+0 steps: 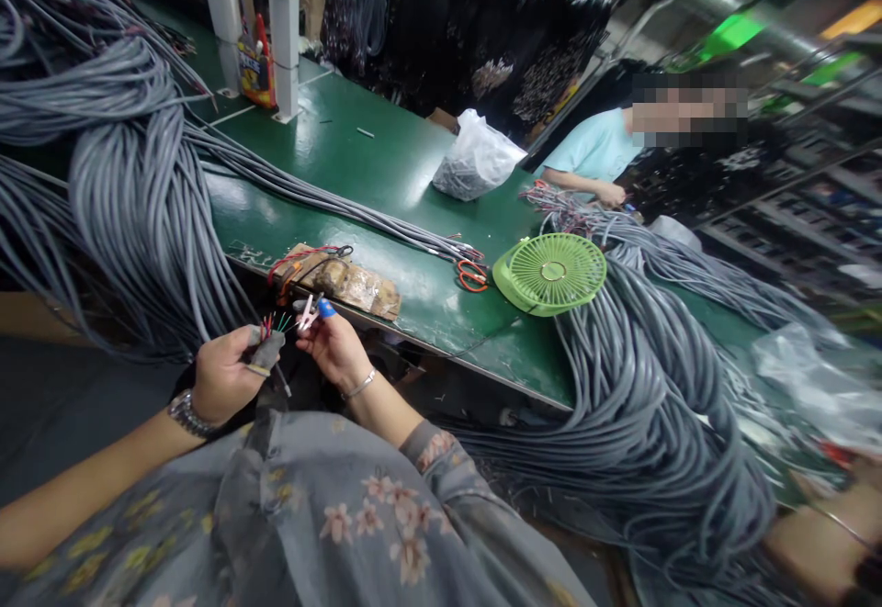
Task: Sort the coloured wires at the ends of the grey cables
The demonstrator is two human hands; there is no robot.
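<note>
My left hand [227, 376] is closed around the end of a grey cable, whose thin red, green and dark wires [277, 322] fan out above the fingers. A grey wrap covers part of that hand's fingertips. Just to the right, my right hand [335, 348] pinches a small pale pink clip-like tool [307, 315] close to the wire tips. One of its fingertips wears a blue cover [326, 309]. Whether the tool touches a wire is too small to tell. Behind both hands, a taped cardboard pad [351, 284] lies at the table edge.
Thick grey cable bundles [148, 185] hang at left, and more cables [640, 387] drape over the right side. On the green table [344, 157] are a green fan [551, 274], orange-handled scissors [472, 276] and a plastic bag [475, 157]. A co-worker [593, 152] handles cables opposite; another person's arm [827, 533] shows at right.
</note>
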